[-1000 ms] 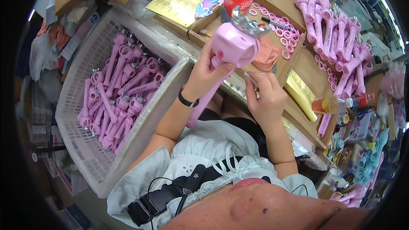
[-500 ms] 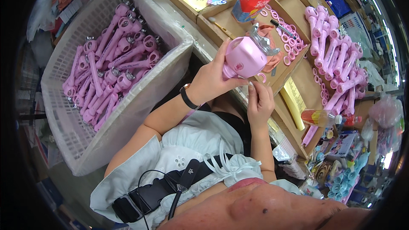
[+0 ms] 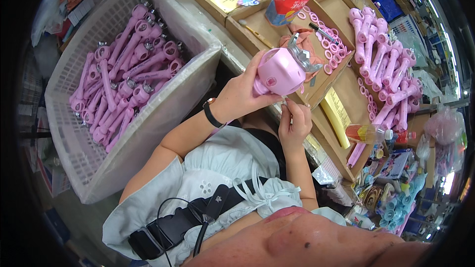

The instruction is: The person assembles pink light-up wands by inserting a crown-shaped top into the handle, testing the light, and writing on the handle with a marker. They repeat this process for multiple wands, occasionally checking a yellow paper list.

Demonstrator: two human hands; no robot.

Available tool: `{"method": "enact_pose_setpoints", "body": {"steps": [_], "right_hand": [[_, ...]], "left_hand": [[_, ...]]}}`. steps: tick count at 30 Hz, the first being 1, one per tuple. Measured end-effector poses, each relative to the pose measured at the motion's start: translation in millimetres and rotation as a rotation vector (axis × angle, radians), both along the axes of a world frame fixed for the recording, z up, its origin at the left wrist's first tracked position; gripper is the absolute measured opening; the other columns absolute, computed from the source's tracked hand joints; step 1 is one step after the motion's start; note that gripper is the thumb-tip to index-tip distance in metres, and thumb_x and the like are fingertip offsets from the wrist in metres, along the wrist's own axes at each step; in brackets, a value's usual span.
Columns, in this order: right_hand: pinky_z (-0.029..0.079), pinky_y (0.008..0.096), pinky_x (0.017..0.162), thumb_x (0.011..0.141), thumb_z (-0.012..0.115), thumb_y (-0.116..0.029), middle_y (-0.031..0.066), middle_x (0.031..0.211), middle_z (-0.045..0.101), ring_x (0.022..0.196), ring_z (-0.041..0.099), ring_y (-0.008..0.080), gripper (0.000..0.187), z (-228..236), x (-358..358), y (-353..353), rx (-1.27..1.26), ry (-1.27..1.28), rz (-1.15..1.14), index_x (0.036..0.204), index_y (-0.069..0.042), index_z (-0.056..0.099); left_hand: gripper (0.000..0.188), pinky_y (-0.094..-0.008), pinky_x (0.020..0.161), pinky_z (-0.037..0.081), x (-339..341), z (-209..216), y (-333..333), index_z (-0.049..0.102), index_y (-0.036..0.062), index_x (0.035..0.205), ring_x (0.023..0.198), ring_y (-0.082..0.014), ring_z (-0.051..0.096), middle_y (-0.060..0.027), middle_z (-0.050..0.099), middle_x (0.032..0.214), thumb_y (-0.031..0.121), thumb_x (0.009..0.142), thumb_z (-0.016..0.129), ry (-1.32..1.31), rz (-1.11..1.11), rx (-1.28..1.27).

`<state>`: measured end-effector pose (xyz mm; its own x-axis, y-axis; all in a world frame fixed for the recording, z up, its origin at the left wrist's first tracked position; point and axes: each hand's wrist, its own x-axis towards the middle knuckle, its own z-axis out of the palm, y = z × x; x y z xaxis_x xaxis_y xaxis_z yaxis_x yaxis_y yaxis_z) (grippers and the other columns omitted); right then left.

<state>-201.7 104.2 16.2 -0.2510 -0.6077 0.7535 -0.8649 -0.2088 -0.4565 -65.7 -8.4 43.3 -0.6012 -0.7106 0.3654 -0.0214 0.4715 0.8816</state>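
Note:
My left hand (image 3: 242, 93) is closed around a pink plastic toy wand (image 3: 283, 73), gripping it just below its bulky, rounded head. An opening shows in the head's side, and a shiny silver crown-like piece (image 3: 303, 54) sits at its far end. A strip of pink by my left wrist may be its handle, mostly hidden behind the arm. Close under the head, my right hand (image 3: 296, 121) has thumb and fingertips pinched together; whatever is between them is too small to make out.
A white basket (image 3: 143, 128) of similar pink wands stands left. On the right, a cardboard tray (image 3: 316, 88) holds pink rings (image 3: 332, 49), an orange cloth, a brush and a red-labelled bottle (image 3: 289, 0). More pink parts (image 3: 381, 57) are piled beyond it, near a lying bottle (image 3: 366, 133).
Both hands and the wand have shifted slightly left and down in view, along with the surroundings. My right fingertips remain pinched just under the wand's head.

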Motion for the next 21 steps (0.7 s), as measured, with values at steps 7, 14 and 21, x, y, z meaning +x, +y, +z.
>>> {"method": "enact_pose_setpoints", "body": {"steps": [7, 14, 21], "right_hand": [[0.041, 0.0259, 0.055, 0.081, 0.066, -0.005, 0.0022, 0.075, 0.055, 0.066, 0.051, 0.0128, 0.015, 3.9, -1.4, 9.7, 0.259, -0.574, 0.081, 0.095, -0.002, 0.062], [0.041, 0.0256, 0.052, 0.081, 0.066, -0.002, 0.0004, 0.078, 0.055, 0.063, 0.050, 0.0100, 0.015, 5.2, 4.7, 4.7, 0.210, -0.761, 0.161, 0.095, -0.002, 0.062], [0.041, 0.0279, 0.053, 0.069, 0.071, 0.002, 0.0084, 0.073, 0.053, 0.059, 0.050, 0.0221, 0.023, 4.5, 4.9, -1.0, 0.032, 0.045, -0.062, 0.091, -0.004, 0.066]], "left_hand": [[0.098, -0.0346, 0.087, 0.047, 0.9, 4.9, 5.9, 0.015, 0.0020, 0.142, 0.106, -0.0320, 0.058, -0.0217, 0.053, 0.122, 0.029, 0.071, 0.077, -0.075, 0.037, -0.028], [0.100, -0.0351, 0.085, 0.048, 4.5, 4.3, 4.0, 0.015, 0.0009, 0.142, 0.103, -0.0334, 0.060, -0.0223, 0.054, 0.120, 0.029, 0.070, 0.078, -0.103, 0.054, -0.040], [0.098, -0.0346, 0.090, 0.045, 6.1, 0.9, 1.8, 0.013, 0.0005, 0.142, 0.110, -0.0296, 0.056, -0.0211, 0.051, 0.125, 0.026, 0.072, 0.077, -0.066, 0.016, 0.055]]}}
